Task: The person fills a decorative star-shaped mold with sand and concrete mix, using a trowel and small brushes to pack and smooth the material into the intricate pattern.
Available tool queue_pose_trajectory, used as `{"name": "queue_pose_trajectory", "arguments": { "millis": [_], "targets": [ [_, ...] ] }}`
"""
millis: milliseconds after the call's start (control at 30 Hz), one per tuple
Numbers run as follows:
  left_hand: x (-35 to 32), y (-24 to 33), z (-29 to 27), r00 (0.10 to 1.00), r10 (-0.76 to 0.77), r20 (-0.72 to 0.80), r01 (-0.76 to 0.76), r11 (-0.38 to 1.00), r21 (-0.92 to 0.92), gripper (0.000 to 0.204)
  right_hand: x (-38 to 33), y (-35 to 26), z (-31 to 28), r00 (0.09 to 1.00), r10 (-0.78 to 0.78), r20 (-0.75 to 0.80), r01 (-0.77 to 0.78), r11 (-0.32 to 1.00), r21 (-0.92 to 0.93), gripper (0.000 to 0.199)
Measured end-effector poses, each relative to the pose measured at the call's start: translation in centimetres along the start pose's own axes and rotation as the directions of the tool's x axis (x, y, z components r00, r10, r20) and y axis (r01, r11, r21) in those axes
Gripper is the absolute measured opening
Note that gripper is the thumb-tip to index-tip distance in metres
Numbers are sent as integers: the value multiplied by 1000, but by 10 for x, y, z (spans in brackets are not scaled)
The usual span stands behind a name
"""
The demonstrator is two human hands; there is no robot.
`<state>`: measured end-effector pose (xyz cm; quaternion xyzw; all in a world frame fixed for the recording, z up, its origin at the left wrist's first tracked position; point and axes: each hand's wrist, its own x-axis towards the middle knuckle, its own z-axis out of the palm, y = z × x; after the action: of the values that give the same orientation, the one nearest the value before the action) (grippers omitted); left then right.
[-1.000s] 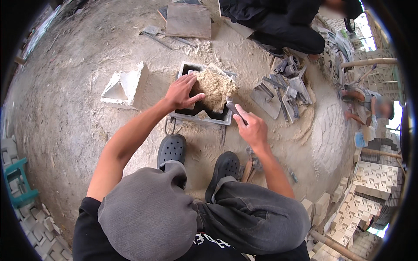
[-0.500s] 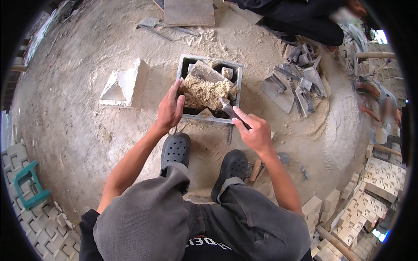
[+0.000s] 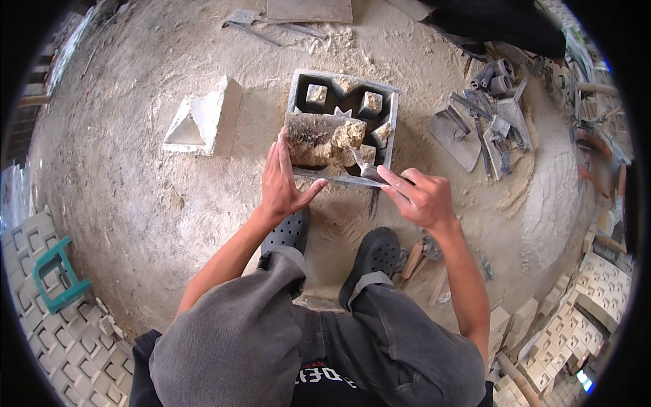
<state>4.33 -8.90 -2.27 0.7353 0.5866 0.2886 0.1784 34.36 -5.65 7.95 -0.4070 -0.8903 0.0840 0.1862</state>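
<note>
- Clock reference: centre of the rectangular grey mould (image 3: 395,117), with 12 o'clock pointing away from me.
- Left hand (image 3: 282,186): at 8 o'clock. My fingers are extended and close together, thumb spread, gripping nothing; the fingertips appear to touch the 9 o'clock end of the flat board (image 3: 303,129).
- Right hand (image 3: 424,199): at 4 o'clock. My fingers are closed around the handle of the small trowel (image 3: 360,160); its blade points toward 11 o'clock and meets the damp sand (image 3: 347,140).
- Board: lies across the mould opening, near its 9 o'clock side, sand clumped on top. I cannot tell whether it rests on the rim.
- Mould: sits on the dusty ground; square cores (image 3: 317,95) stand inside at 11 and 1 o'clock.
- White block (image 3: 220,125) with a triangular hollow: 9 o'clock, apart from the mould.
- Pile of metal parts (image 3: 500,126): 3 o'clock.
- Person in dark clothing (image 3: 505,27): 2 o'clock, partly cut off.
- Teal plastic stool (image 3: 74,293): 8 o'clock, well apart.
- Grey perforated clogs (image 3: 377,258): on my feet, between 5 and 7 o'clock.
</note>
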Motion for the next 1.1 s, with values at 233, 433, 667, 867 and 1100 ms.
{"name": "queue_pose_trajectory", "arguments": {
  "millis": [233,433,667,867,1100],
  "targets": [
    [2,13,3,995,14,94,-32,980,196,123,-15,9,-9,994,98,-38,-99,995,-34,45],
    [8,26,8,984,-62,165,5,945,327,111,-22,5,-7,980,164,-115,-181,971,-158,46],
    [4,46,21,894,250,372,-333,926,177,93,-13,1,5,979,98,-178,-138,964,-229,45],
    [13,42,27,796,395,458,-525,827,199,91,-10,-1,9,975,86,-203,-147,941,-306,46],
    [27,26,13,861,238,450,-386,881,272,106,-14,-12,3,936,276,-219,-311,940,-143,41]
  ]
}}
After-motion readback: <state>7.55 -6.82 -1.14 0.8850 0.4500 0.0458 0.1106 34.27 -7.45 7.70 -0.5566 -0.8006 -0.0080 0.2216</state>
